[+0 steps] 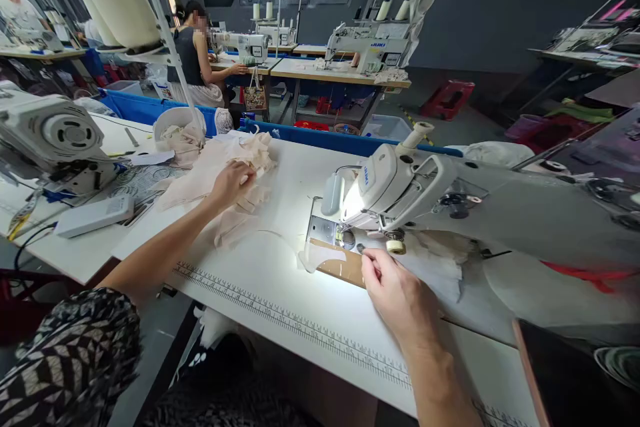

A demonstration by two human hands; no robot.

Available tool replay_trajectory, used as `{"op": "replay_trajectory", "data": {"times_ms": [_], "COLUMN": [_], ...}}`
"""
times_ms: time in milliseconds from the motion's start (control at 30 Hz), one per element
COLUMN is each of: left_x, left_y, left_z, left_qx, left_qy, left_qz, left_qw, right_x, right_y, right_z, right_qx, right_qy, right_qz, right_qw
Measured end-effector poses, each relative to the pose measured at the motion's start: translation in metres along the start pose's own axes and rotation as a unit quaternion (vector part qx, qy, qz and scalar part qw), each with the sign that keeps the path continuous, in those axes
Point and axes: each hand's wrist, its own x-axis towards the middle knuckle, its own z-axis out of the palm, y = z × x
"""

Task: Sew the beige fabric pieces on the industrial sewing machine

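Observation:
My left hand [231, 181] reaches out to a pile of beige fabric pieces [235, 167] on the white table [280, 280]; its fingers curl onto the top piece. My right hand [395, 293] rests by the needle area of the white sewing machine [400, 187], fingertips pinched on a small item I cannot make out. Under it lie a brown card strip [340, 265] and a pale fabric piece [320, 255], lit by the machine's lamp.
A printed ruler [280, 317] runs along the table's front edge. A second machine [55, 140] and a white box [93, 215] stand at left, a white bowl [175, 123] behind the pile. A seated person [193, 57] works at a far table. A dark tablet [565, 373] lies at right.

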Motion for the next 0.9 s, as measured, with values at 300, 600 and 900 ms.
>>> {"op": "replay_trajectory", "data": {"times_ms": [300, 600, 900], "left_x": [-0.036, -0.03, -0.034], "left_y": [0.054, 0.054, 0.134], "left_z": [-0.061, -0.002, 0.022], "left_qx": [-0.189, -0.042, -0.275], "left_qy": [-0.238, -0.311, -0.356], "left_qz": [0.018, 0.028, 0.017], "left_qw": [0.952, 0.949, 0.893], "right_x": [0.003, -0.004, -0.008], "right_y": [-0.015, -0.03, -0.036], "right_z": [-0.022, -0.016, -0.007], "right_qx": [0.173, 0.105, -0.005], "right_qy": [-0.064, -0.129, -0.107], "right_qz": [-0.112, -0.184, -0.246], "right_qw": [0.976, 0.969, 0.963]}}
